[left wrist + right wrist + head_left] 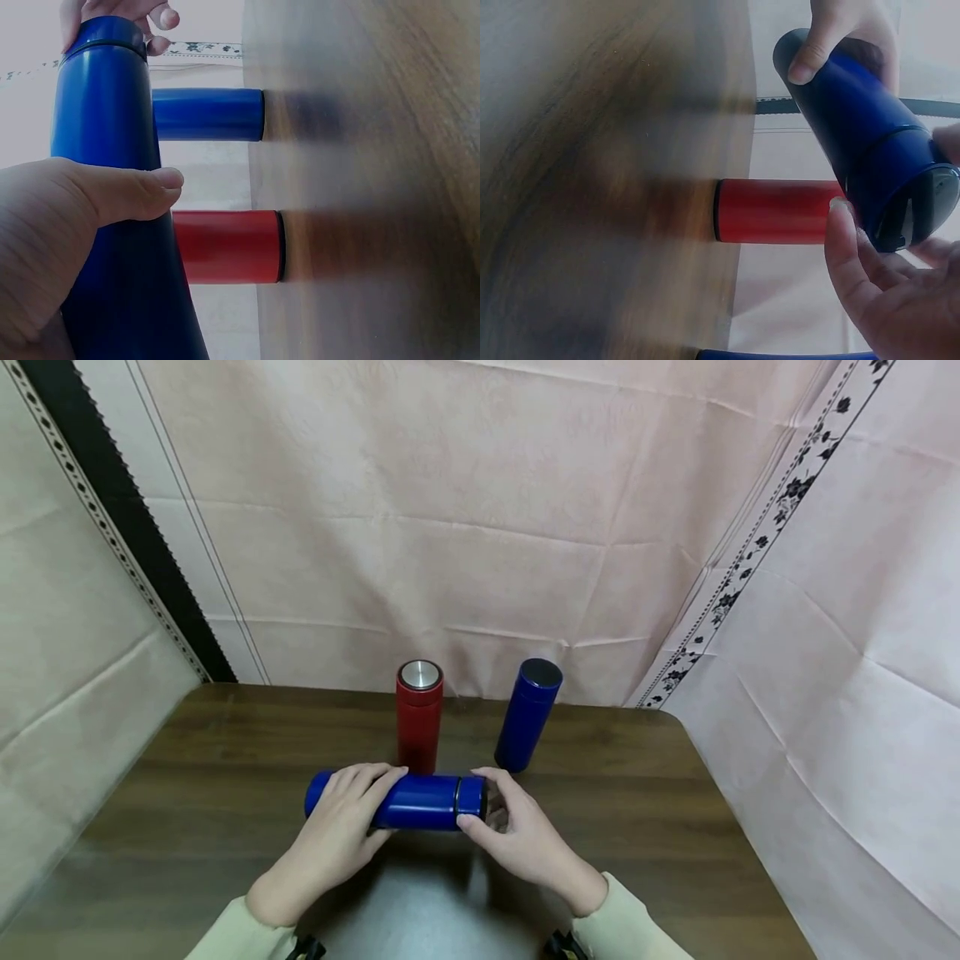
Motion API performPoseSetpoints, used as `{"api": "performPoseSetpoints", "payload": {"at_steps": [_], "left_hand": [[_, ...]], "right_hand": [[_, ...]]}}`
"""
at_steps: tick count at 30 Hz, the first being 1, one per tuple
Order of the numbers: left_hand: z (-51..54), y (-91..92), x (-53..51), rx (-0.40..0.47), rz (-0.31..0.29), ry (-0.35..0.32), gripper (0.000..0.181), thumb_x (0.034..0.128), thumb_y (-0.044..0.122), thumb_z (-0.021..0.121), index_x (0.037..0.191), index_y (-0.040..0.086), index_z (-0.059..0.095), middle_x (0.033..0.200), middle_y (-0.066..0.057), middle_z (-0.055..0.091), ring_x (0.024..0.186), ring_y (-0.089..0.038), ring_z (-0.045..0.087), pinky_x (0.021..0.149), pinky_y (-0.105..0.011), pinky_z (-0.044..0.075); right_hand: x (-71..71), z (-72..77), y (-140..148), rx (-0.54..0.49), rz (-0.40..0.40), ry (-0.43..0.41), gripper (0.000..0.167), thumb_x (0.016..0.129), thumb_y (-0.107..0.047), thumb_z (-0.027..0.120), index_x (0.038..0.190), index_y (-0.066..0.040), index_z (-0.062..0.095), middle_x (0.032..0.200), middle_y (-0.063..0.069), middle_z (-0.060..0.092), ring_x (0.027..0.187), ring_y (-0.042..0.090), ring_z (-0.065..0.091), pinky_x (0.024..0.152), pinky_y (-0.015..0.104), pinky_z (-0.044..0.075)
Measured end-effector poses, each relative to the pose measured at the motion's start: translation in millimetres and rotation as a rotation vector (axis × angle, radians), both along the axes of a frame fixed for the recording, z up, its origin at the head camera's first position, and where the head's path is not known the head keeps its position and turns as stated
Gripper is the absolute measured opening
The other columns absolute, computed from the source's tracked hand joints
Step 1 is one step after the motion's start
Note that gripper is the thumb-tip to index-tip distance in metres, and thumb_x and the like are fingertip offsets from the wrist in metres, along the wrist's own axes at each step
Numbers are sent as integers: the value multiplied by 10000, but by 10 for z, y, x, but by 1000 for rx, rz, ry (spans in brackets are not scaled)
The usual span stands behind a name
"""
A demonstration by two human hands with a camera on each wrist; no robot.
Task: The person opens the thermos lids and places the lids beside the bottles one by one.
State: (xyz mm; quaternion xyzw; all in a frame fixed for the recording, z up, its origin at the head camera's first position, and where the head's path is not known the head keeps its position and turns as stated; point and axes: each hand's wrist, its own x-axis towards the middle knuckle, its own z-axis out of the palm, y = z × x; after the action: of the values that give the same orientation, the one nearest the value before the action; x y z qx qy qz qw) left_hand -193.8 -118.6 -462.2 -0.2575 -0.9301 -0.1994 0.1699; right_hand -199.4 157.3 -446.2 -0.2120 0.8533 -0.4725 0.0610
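Observation:
A blue thermos flask [420,802] lies sideways in the air above the table, held between both hands. My left hand [341,814] grips its body near the left end, the thumb wrapped across it in the left wrist view. At the other end, my right hand [528,839] holds the blue lid [471,802] between thumb and fingertips, its palm apart from the lid's end. A thin dark ring marks the seam where lid meets body. The right wrist view shows the lid's glossy black end face [921,210].
Just behind the held flask, a red thermos [419,727] with a silver-topped lid stands upright. To its right stands another blue thermos [529,718] with a dark top. The wooden table [615,827] is bordered by pale cloth walls [487,527] at the back and sides.

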Motion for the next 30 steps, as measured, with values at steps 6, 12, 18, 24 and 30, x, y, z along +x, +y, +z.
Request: {"api": "performPoseSetpoints", "payload": {"at_steps": [6,12,18,24,30], "left_hand": [[5,-28,-5,-3,7,-12,836,707,247,876,1427,194,453,1330,-68,512,1243,-300,418,1042,-564,308],[17,-24,-10,4,12,-16,848,700,247,880,1429,205,450,1335,-63,510,1243,-295,417,1040,-566,312],[0,-18,-5,5,3,-26,852,700,240,879,1433,209,447,1334,-58,510,1243,-296,414,1035,-574,314],[24,-15,-8,7,-3,-15,851,706,240,877,1436,207,441,1336,-61,506,1242,-298,414,1038,-570,310],[33,-11,2,-3,-1,-25,831,708,246,876,1426,197,458,1336,-62,509,1243,-297,417,1044,-562,307]], "right_hand": [[10,-15,-6,7,20,13,620,883,-458,675,1402,-386,344,1236,-26,499,969,180,573,808,352,533],[0,-12,-6,-17,16,20,633,874,-466,682,1402,-385,344,1184,-7,535,953,181,584,808,358,535],[-11,-18,7,1,-22,7,550,921,-481,609,1396,-320,383,1183,5,557,942,150,598,810,334,522],[-18,-3,0,-60,-50,-26,440,970,-454,540,1324,-198,484,1120,66,587,868,267,631,648,349,562],[-1,26,-4,-92,-31,-70,434,938,-459,595,1294,-230,495,1073,54,591,839,216,629,647,390,569]]}}
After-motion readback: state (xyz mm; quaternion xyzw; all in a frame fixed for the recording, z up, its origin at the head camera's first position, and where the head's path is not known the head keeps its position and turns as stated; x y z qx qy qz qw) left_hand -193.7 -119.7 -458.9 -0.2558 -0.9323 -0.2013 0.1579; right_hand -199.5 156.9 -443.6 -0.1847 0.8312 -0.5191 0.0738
